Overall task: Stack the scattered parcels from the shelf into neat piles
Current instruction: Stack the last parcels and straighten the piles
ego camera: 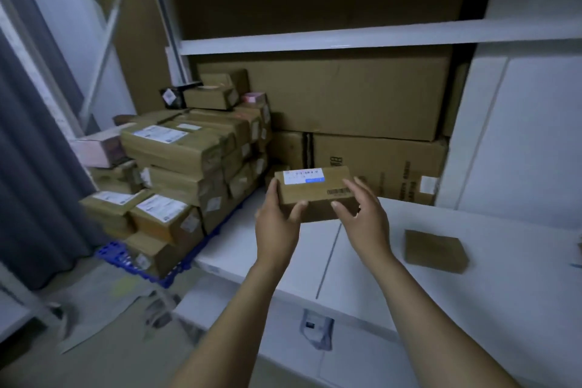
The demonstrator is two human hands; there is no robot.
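Observation:
A small brown cardboard parcel (315,190) with a white and blue label is held over the white shelf board (362,249). My left hand (277,224) grips its left end, thumb on the front face. My right hand (362,214) holds its right end with fingers over the top and thumb on the front. A second small brown parcel (434,250) lies flat on the shelf board to the right. A big heap of labelled brown parcels (185,161) is stacked at the left on a blue pallet (126,258).
Large cardboard cartons (356,98) fill the back of the shelf under an upper shelf board (346,38). A grey curtain (28,167) hangs at the left. A pale mailer bag (316,327) and paper scraps lie on the floor below.

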